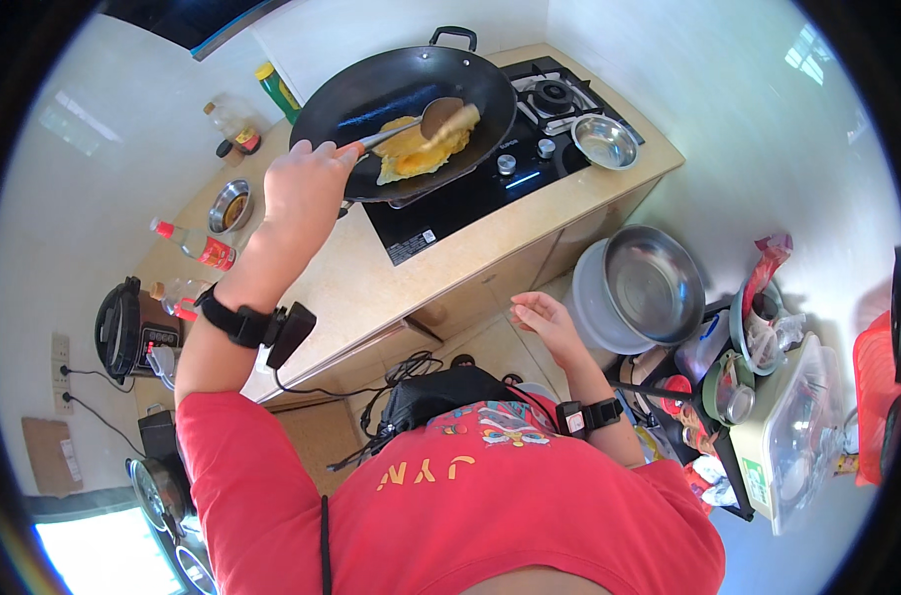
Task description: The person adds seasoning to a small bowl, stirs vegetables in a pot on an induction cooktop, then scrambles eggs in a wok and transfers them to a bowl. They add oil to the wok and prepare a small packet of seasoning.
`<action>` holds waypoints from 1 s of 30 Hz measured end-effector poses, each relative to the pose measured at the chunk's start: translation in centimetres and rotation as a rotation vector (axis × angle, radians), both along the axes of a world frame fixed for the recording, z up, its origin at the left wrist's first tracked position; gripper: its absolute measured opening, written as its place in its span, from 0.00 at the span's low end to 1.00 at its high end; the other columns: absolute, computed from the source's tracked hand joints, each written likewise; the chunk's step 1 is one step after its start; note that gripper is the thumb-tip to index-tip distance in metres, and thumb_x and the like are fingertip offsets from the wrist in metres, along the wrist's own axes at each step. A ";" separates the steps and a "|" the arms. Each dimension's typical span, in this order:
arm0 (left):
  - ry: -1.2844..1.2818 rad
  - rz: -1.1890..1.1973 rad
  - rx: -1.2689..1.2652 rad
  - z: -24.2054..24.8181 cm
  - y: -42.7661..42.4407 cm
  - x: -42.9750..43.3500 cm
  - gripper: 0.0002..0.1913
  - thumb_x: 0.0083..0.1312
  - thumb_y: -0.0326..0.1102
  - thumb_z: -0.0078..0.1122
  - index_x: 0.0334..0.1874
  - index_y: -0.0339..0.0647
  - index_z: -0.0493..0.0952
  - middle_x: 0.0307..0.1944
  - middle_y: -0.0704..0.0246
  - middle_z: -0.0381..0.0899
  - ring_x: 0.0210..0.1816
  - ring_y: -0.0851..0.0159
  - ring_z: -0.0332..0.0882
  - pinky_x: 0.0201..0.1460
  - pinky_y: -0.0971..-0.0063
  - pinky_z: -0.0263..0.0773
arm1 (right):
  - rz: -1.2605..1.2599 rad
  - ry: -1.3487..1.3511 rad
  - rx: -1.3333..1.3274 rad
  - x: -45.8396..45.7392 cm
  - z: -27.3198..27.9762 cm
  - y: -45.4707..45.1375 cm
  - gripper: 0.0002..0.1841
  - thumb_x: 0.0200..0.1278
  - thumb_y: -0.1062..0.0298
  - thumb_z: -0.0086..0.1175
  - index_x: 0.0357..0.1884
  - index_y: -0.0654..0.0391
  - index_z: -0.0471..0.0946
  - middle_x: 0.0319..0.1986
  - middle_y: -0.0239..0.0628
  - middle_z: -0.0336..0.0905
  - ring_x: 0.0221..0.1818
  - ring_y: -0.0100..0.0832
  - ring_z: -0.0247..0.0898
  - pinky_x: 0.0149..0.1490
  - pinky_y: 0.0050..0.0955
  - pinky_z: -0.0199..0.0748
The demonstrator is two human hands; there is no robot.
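My left hand (309,175) is closed around the orange handle of a metal ladle (395,137) that reaches into a large black wok (354,89). Its round head lies against a yellow egg sheet (421,160), whose folded edge is lifted and slightly blurred at the right. The wok rests on the left part of a black gas hob (458,212), covering whatever is beneath it. Away from the counter's front edge, my right hand (540,320) hangs low with loosely bent fingers and holds nothing. Dark straps with small devices circle both wrists.
An empty steel bowl (605,141) sits by the right burner (553,97). Left of the wok are glass bottles (198,249), a small bowl of dark liquid (231,206) and an electric pressure cooker (127,327). A steel basin (653,282) and a crowded rack (688,394) stand at the right.
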State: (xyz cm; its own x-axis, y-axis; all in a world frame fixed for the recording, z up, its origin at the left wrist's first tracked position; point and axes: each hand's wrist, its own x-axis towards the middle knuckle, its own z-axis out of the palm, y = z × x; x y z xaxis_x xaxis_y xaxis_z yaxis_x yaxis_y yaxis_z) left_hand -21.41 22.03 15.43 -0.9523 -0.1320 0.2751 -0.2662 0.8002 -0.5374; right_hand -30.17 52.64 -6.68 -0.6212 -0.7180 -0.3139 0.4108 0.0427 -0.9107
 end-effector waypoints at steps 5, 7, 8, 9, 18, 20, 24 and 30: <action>0.032 0.056 0.054 2.6 0.5 2.3 0.22 0.58 0.25 0.50 0.54 0.57 0.75 0.33 0.72 0.75 0.38 0.64 0.76 0.35 0.71 0.73 | 0.019 0.025 -0.025 0.0 -0.4 0.5 0.13 0.62 0.64 0.56 0.46 0.57 0.74 0.39 0.30 0.76 0.41 0.22 0.71 0.47 0.22 0.68; -0.026 0.224 0.203 3.8 -0.9 3.1 0.21 0.60 0.27 0.50 0.56 0.56 0.73 0.36 0.70 0.76 0.39 0.63 0.76 0.36 0.69 0.72 | 0.031 0.028 -0.032 0.0 -0.4 0.6 0.13 0.62 0.63 0.55 0.46 0.57 0.74 0.40 0.30 0.76 0.42 0.23 0.72 0.47 0.22 0.68; 0.025 0.233 0.295 4.4 -1.9 3.2 0.18 0.60 0.30 0.53 0.53 0.54 0.77 0.34 0.66 0.79 0.36 0.62 0.77 0.37 0.68 0.72 | 0.039 0.026 -0.035 -0.1 -0.4 0.6 0.13 0.62 0.63 0.55 0.46 0.56 0.74 0.40 0.30 0.76 0.42 0.23 0.72 0.47 0.22 0.68; -0.015 0.235 0.380 5.0 -3.0 3.1 0.17 0.58 0.30 0.54 0.50 0.53 0.78 0.32 0.65 0.79 0.34 0.62 0.77 0.34 0.69 0.72 | 0.051 0.027 -0.036 -0.1 -0.4 0.7 0.13 0.62 0.63 0.55 0.46 0.56 0.74 0.40 0.30 0.76 0.42 0.23 0.72 0.47 0.22 0.68; -0.276 0.477 0.878 9.2 -8.3 -1.1 0.13 0.53 0.33 0.60 0.41 0.42 0.83 0.21 0.71 0.80 0.18 0.76 0.68 0.18 0.81 0.60 | 0.060 0.016 -0.061 -0.2 -0.4 -0.2 0.13 0.62 0.63 0.56 0.46 0.56 0.74 0.40 0.31 0.76 0.41 0.23 0.72 0.48 0.22 0.68; -0.264 0.457 0.992 7.7 -8.0 -2.1 0.13 0.53 0.33 0.59 0.41 0.41 0.82 0.23 0.72 0.81 0.17 0.76 0.68 0.18 0.80 0.61 | 0.058 0.020 -0.055 -0.1 -0.6 -0.4 0.13 0.62 0.63 0.56 0.46 0.56 0.74 0.40 0.31 0.76 0.41 0.24 0.72 0.48 0.23 0.69; -0.015 0.391 1.165 0.8 -8.3 -3.6 0.14 0.56 0.33 0.59 0.44 0.40 0.81 0.27 0.70 0.82 0.22 0.75 0.72 0.25 0.80 0.67 | 0.038 0.012 -0.046 0.0 -0.7 -0.7 0.13 0.61 0.63 0.56 0.46 0.57 0.74 0.40 0.32 0.76 0.41 0.25 0.73 0.48 0.23 0.69; 0.166 0.236 0.900 -2.5 -10.2 -3.4 0.12 0.57 0.38 0.61 0.41 0.43 0.81 0.27 0.61 0.81 0.29 0.61 0.78 0.34 0.71 0.70 | -0.004 0.025 -0.020 -0.2 -0.5 -0.2 0.14 0.61 0.63 0.56 0.46 0.57 0.74 0.40 0.33 0.76 0.41 0.25 0.73 0.47 0.23 0.69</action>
